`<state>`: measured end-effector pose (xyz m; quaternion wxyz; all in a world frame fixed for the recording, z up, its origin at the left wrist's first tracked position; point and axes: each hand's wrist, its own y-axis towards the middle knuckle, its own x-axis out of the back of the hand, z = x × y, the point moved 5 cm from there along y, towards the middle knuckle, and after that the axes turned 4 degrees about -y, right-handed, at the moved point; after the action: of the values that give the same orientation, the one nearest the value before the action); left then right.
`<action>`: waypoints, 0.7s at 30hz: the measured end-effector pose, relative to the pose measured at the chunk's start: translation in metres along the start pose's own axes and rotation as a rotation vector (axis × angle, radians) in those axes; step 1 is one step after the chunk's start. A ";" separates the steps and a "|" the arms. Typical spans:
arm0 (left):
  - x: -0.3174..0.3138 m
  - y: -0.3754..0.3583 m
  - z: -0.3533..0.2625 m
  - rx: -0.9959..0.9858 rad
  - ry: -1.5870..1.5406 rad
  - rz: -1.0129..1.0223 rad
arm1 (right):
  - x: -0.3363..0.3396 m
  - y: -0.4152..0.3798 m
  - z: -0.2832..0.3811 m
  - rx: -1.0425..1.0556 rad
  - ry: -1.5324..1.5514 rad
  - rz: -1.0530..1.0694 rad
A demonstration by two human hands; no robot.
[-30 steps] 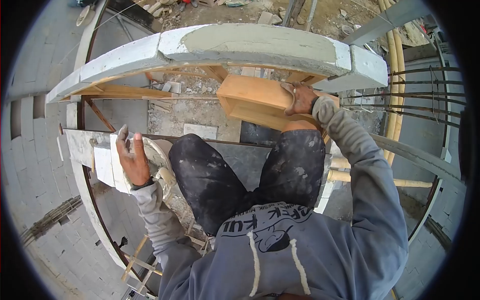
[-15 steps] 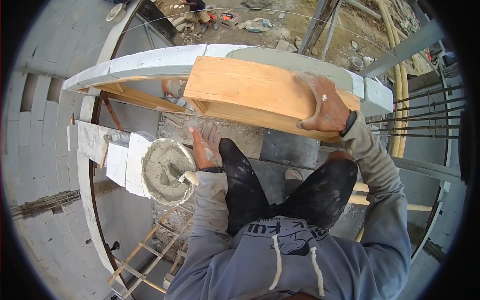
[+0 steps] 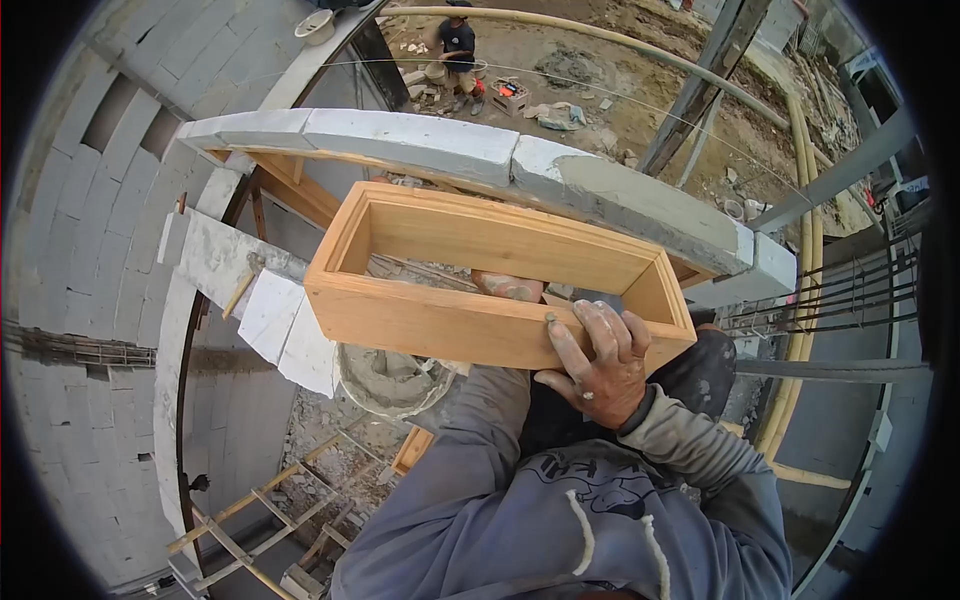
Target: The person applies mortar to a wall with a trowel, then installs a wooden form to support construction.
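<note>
Head view shows the right hand [image 3: 600, 365] clasping the near board of a wooden frame [image 3: 430, 320], fingers over its upper edge, toward the right end. The left hand [image 3: 508, 285] shows through the opening; I cannot tell its grip. With the right hold so far off-centre, the left end probably wants support from below to stay level. Below that end sits a bucket [image 3: 395, 412] of mortar, worth keeping clear of. Beyond the frame curves a block wall [image 3: 410, 140]; its grey-coated right stretch is best left unscraped.
</note>
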<state>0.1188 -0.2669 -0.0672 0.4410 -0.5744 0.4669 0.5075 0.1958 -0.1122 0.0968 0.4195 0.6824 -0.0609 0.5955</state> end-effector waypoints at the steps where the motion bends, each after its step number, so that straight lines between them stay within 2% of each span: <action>1: 0.002 -0.006 -0.003 -0.003 -0.005 -0.011 | 0.000 0.003 0.007 0.001 0.004 0.011; 4: 0.008 -0.015 -0.007 -0.008 -0.030 -0.030 | -0.001 0.021 0.012 0.009 0.054 0.014; 6: 0.013 -0.023 -0.007 -0.020 -0.046 -0.048 | 0.001 0.033 0.001 -0.103 0.111 0.025; 7: 0.015 -0.027 -0.009 -0.028 -0.048 -0.055 | 0.004 0.039 -0.003 -0.066 0.106 -0.053; 11: 0.009 -0.027 0.001 -0.021 -0.049 -0.042 | -0.009 0.043 -0.053 -0.174 0.137 0.018; 13: 0.000 -0.020 0.015 -0.029 -0.073 -0.013 | -0.019 0.053 -0.099 -0.454 0.337 0.228; 15: -0.029 -0.020 0.017 -0.099 -0.033 0.005 | -0.037 0.059 -0.134 -0.638 0.854 0.210; 16: -0.048 -0.019 0.011 -0.155 -0.001 0.023 | -0.037 0.070 -0.146 -0.630 0.851 0.195; 18: -0.027 -0.012 0.006 -0.157 -0.027 0.044 | -0.049 0.065 -0.172 -0.992 0.686 0.458; 21: -0.036 -0.011 0.003 -0.181 -0.016 0.142 | -0.062 0.079 -0.175 -0.928 0.802 0.553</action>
<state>0.1270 -0.2591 -0.0313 0.3540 -0.5734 0.4553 0.5820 -0.0012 -0.0759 0.0723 0.4914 0.1167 -0.3224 0.8006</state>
